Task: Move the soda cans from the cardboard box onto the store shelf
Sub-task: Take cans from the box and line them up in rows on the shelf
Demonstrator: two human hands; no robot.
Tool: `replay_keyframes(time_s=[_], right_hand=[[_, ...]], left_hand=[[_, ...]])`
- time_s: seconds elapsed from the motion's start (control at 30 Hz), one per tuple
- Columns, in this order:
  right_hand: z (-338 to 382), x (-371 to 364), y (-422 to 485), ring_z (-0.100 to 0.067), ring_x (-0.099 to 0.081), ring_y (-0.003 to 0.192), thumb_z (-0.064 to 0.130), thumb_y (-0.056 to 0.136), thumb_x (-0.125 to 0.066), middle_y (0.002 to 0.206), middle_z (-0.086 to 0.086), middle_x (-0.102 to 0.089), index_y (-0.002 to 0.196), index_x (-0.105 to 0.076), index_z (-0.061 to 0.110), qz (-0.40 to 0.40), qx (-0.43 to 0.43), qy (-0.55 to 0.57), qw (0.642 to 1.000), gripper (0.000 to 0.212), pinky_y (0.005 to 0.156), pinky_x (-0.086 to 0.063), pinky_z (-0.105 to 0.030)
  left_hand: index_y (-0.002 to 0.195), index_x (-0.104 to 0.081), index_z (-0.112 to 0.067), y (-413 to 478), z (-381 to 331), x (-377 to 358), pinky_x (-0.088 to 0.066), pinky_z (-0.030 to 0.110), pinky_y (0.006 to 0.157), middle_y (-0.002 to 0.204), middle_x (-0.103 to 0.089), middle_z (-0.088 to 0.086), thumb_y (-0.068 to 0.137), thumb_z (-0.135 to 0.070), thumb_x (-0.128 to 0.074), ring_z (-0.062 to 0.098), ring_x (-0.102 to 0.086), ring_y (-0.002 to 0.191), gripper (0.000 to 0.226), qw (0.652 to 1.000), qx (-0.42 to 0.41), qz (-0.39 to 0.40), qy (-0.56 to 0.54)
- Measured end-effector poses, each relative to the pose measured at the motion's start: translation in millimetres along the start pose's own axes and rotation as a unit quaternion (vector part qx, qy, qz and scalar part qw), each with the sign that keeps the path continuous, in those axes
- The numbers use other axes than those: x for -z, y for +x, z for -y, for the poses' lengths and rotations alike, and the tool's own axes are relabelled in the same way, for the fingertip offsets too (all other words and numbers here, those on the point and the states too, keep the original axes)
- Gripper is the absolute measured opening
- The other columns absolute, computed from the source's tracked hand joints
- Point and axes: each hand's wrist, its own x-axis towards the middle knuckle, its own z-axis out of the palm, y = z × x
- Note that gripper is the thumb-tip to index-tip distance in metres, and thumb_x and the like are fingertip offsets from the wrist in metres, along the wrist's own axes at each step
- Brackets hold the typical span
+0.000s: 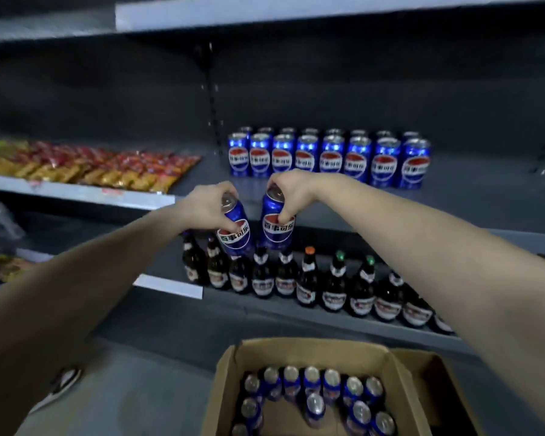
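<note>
Two soda cans (235, 234), one gripped at its top by the left hand (206, 204), one by the right hand (291, 191), between shelf (469, 199) beyond and cardboard box (312, 346) beneath the hands; probably full, rigid, slick: hold rim and upper wall.

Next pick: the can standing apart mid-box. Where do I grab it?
Grip the upper sidewall under the rim, from straight above. The lone can stands upright, lid up, with bare cardboard beside it for fingers; the cardboard box walls block a side approach.
</note>
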Motion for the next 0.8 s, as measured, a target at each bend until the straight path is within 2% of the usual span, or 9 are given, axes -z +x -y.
replay_keyframes(time_s=[0.1,0.2,0.37,0.57,0.77,0.8], right_hand=[[0,34,10,-0.018,-0.053,0.094,0.023,0.070,-0.080,0.119,-0.004,-0.056,0.129,-0.044,0.012,-0.037,-0.007,-0.002,0.999,0.070,0.077,-0.047,-0.029],[2,58,27,-0.016,-0.055,0.083,0.023,0.071,-0.077,0.112,-0.004,-0.058,0.130,-0.045,0.013,-0.063,-0.023,-0.029,0.997,0.068,0.069,-0.048,-0.027],[2,73,75,-0.021,-0.055,0.110,0.025,0.070,-0.078,0.127,-0.001,-0.054,0.138,-0.040,0.017,-0.071,-0.071,-0.017,0.995,0.078,0.081,-0.047,-0.028],[1,61,134,-0.021,-0.053,0.105,0.026,0.069,-0.079,0.121,-0.002,-0.048,0.131,-0.046,0.016,-0.059,-0.107,-0.020,0.992,0.071,0.082,-0.051,-0.031],[0,36,169,-0.022,-0.052,0.100,0.021,0.071,-0.078,0.122,-0.006,-0.040,0.132,-0.045,0.017,-0.056,-0.122,-0.015,0.991,0.069,0.074,-0.053,-0.033],[-1,34,174,-0.023,-0.052,0.103,0.020,0.072,-0.078,0.123,-0.005,-0.040,0.133,-0.045,0.018,-0.060,-0.122,-0.012,0.991,0.070,0.077,-0.054,-0.034]], left_hand=[[0.117,-0.053,-0.021,30,-3,46,-0.038,0.022,0.074,0.102,-0.057,-0.004,0.070,-0.025,-0.080,0.013,-0.052,0.092,0.055,0.999,-0.021,-0.025,0.009],[0.120,-0.051,-0.023,59,1,74,-0.037,0.022,0.073,0.104,-0.057,-0.003,0.071,-0.026,-0.079,0.015,-0.052,0.093,0.057,0.998,-0.049,-0.035,0.020],[0.124,-0.050,-0.021,113,26,92,-0.040,0.021,0.076,0.118,-0.059,0.002,0.070,-0.025,-0.080,0.016,-0.053,0.099,0.062,0.992,-0.099,0.006,0.079],[0.124,-0.051,-0.021,176,60,74,-0.042,0.022,0.076,0.118,-0.059,0.002,0.068,-0.024,-0.080,0.014,-0.051,0.095,0.063,0.986,-0.140,0.039,0.087],[0.128,-0.051,-0.022,217,85,47,-0.047,0.029,0.089,0.124,-0.058,0.000,0.067,-0.025,-0.080,0.019,-0.053,0.112,0.067,0.978,-0.184,0.059,0.074],[0.128,-0.051,-0.022,223,89,44,-0.046,0.028,0.091,0.125,-0.057,-0.001,0.067,-0.025,-0.080,0.019,-0.053,0.114,0.067,0.978,-0.188,0.056,0.064]])
